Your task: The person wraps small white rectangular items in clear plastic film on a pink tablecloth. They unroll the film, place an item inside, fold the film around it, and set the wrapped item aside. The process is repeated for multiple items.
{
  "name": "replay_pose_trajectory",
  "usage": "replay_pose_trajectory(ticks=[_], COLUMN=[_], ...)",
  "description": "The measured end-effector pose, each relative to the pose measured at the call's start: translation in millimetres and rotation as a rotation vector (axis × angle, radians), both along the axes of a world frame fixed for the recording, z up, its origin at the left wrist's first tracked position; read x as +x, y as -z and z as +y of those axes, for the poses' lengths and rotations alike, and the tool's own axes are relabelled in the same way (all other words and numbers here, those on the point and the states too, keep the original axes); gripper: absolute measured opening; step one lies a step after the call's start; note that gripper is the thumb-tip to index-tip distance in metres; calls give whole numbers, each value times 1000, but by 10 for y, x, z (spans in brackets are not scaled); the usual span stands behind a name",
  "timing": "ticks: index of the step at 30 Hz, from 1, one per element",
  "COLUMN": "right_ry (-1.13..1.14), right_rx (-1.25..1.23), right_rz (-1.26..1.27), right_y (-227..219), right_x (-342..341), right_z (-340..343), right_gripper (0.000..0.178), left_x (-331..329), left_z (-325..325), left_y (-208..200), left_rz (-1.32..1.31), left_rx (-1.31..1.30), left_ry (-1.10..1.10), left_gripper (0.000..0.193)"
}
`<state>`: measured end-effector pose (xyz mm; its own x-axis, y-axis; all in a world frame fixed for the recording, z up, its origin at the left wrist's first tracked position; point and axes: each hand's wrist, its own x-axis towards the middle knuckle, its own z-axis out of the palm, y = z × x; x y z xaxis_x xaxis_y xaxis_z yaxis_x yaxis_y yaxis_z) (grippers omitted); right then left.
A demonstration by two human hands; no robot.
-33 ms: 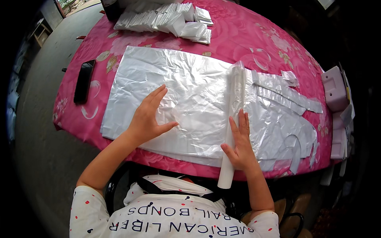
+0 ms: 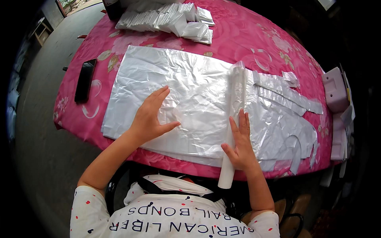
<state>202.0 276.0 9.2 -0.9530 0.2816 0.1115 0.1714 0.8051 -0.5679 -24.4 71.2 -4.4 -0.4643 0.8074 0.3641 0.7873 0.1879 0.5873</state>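
A stack of thin, clear-white plastic bags (image 2: 190,79) lies spread on the table, with cut handles fanning out to the right. Across the stack lies a long white tube (image 2: 226,172), its upper part seemingly wrapped in plastic film and its lower end jutting past the table's near edge. My right hand (image 2: 240,144) lies flat over the tube's right side, fingers stretched upward and thumb out. My left hand (image 2: 151,115) is over the middle of the bags, fingers extended and thumb spread, holding nothing. Whether its palm touches the plastic I cannot tell.
A black phone (image 2: 85,81) rests at the table's left. Folded plastic bags (image 2: 166,20) are piled at the far side, beside a dark container (image 2: 113,8). Pale pink plastic boxes (image 2: 335,89) stand at the right edge. A pink floral cloth (image 2: 234,27) covers the table.
My left hand has shifted very slightly to the right over the bags. The right hand and the tube stay where they were.
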Motion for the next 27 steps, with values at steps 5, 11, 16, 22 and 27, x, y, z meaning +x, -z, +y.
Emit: replay_pose_trajectory(ticks=[5, 11, 16, 22, 27], right_ry=[10, 8, 13, -108, -211], right_rx=[46, 78, 141, 231, 285], right_rz=[-27, -32, -64, 3, 27], right_y=[-22, -40, -98, -209, -183], right_x=[-14, -16, -13, -321, -888], right_z=[-19, -24, -35, -107, -180], right_gripper=[71, 70, 70, 70, 70], left_x=[152, 214, -28, -190, -104], left_z=[225, 468, 49, -556, -695], left_y=[-29, -50, -156, 63, 175], left_rz=[202, 241, -311, -1337, -1462], left_rx=[13, -172, 338, 972, 1121], left_ry=[107, 360, 153, -434, -573], left_gripper=[70, 64, 55, 38, 29])
